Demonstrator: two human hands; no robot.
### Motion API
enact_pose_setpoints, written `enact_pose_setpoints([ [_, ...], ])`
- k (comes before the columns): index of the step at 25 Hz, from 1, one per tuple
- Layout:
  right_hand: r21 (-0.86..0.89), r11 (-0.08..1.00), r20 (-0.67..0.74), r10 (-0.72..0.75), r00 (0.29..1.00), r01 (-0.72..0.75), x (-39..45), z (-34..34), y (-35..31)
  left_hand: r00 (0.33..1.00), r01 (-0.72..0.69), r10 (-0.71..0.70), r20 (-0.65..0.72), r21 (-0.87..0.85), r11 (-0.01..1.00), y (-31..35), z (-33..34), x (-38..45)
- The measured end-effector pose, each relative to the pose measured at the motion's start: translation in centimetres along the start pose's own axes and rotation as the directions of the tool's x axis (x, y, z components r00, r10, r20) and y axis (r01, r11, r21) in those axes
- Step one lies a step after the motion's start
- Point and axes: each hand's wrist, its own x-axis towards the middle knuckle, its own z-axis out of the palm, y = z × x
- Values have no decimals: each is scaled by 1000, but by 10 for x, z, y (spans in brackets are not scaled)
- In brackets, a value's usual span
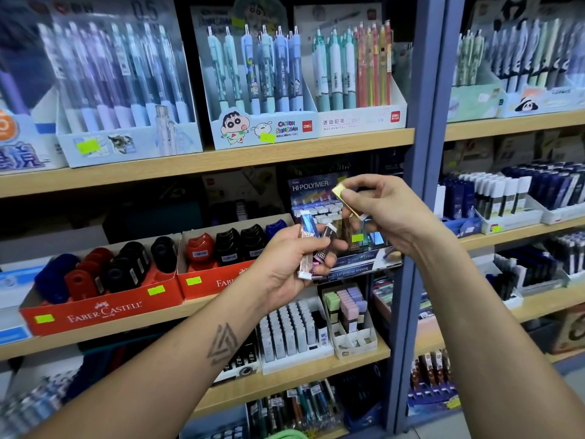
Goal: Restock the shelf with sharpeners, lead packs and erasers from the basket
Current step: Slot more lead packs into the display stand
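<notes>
Nearest the camera, two bare forearms reach up toward the shelf (221,160); the left one carries a triangle tattoo (222,343). The left hand (285,264) is curled round a small bundle of slim lead packs (311,248), which fan upward out of its grip in pink, blue and dark cases. Just beside it and a little higher, the right hand (384,213) pinches a single gold pack (345,199) between thumb and fingertips, tilted, its lower end pointing toward the bundle.

Both hands hang in front of the HI-POLYMER display (311,198), hiding much of its lower rows; it stands at the right end of the middle board, against the blue upright (421,185). Left of it on the same board sit two red Faber-Castell trays (104,308) of red, blue and black sharpeners (199,250), the right tray's front edge partly covered by the left wrist.

On the board below, under the hands, stand white refill boxes (289,331) and a small rack of pastel erasers (348,304). Farther up, the top board carries pen display boxes (262,87). Beyond the upright, the neighbouring bay holds dark blue packs (522,191).
</notes>
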Motion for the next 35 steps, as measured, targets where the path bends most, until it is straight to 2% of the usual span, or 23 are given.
enact_pose_setpoints([
  [4, -167, 983, -81, -86, 993, 72, 5, -5, 6, 1000, -1, 1, -6, -17, 1000, 0, 0, -1],
  [8, -261, 963, -57, -85, 995, 68, 10, -15, 14, 1000, -9, 8, -25, -42, 999, -2, -2, 0],
  [14, -270, 958, -77, -117, 990, 92, 9, -17, 12, 999, -6, 3, -41, -57, 998, -4, -3, 1],
  [21, -640, 747, -43, -269, 962, 181, 14, -14, 8, 992, -37, 29, -125, -64, 997, -3, -3, -4],
  [25, -683, 709, -64, -296, 953, 174, 13, -12, 1, 989, -57, 49, -141, -52, 997, -3, -3, -6],
  [28, -671, 723, -110, -319, 941, 167, 14, -16, 2, 993, -39, 36, -114, -19, 999, -2, 0, -9],
  [33, -715, 668, 0, -291, 957, 203, 19, -7, 14, 993, -45, 52, -110, 70, 997, -5, 5, -9],
  [35, -776, 583, 74, -297, 952, 242, 22, -2, 17, 994, -41, 47, -104, 56, 998, -6, 6, -10],
])
